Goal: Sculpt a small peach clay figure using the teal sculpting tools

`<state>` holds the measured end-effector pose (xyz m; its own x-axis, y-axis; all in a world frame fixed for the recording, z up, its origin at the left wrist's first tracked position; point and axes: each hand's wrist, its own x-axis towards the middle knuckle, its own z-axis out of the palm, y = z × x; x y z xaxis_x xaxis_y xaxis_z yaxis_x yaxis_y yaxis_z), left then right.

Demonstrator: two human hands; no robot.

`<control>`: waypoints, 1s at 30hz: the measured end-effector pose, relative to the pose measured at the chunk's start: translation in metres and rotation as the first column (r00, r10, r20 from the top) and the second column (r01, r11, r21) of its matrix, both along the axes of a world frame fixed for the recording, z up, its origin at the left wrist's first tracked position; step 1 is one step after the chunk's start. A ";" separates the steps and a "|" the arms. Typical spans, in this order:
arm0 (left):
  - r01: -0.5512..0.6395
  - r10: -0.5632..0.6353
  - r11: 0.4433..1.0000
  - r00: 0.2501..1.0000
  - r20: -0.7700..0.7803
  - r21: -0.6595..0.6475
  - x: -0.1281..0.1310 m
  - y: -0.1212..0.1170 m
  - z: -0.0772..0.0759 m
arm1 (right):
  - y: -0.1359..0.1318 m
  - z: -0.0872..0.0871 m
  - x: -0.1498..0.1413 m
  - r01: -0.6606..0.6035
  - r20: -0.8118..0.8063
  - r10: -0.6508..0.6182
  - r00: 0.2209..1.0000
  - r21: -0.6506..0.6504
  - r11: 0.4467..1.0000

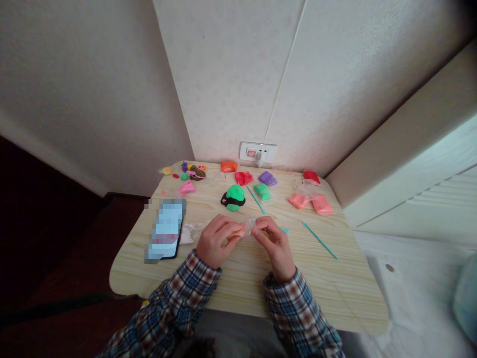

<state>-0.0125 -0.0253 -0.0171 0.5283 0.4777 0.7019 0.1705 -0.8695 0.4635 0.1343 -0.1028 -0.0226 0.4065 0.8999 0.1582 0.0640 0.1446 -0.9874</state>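
Note:
Between my two hands a small clear plastic bag [250, 227] is stretched above the table. My left hand [218, 241] pinches its left end, where something pale orange shows near the fingertips. The right end is gripped between thumb and fingers of my right hand [274, 243]. Just beyond them sits a green clay figure [234, 196] with a black band around it. A white clay packet [189, 233] lies beside my left hand. Part of a blue tool [284, 230] pokes out behind my right hand.
A phone [166, 228] lies at the left. Bags of purple [267, 178], green [263, 192], orange [228, 166] and coral clay [322, 204] lie across the back and right. Blue sticks [319, 240] rest on the wooden table [316, 293]. A wall socket [258, 151] is behind.

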 end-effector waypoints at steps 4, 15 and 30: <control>-0.011 0.011 1.000 1.000 -0.011 0.012 0.000 0.000 -0.001 | 0.000 -0.004 0.001 0.007 -0.023 -0.008 1.000 -0.017 1.000; -0.030 0.030 0.999 1.000 0.000 0.044 -0.002 -0.001 0.003 | 0.001 -0.004 0.002 -0.043 -0.074 0.040 0.996 -0.039 0.998; -0.094 0.090 0.992 0.994 0.056 0.079 -0.005 0.000 0.006 | -0.002 -0.006 0.003 -0.044 -0.169 0.047 0.985 0.018 0.999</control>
<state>-0.0171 -0.0257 -0.0106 0.4466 0.4625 0.7660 0.2293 -0.8866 0.4016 0.1377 -0.1044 -0.0289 0.3872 0.9162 0.1034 -0.1108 0.1576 -0.9813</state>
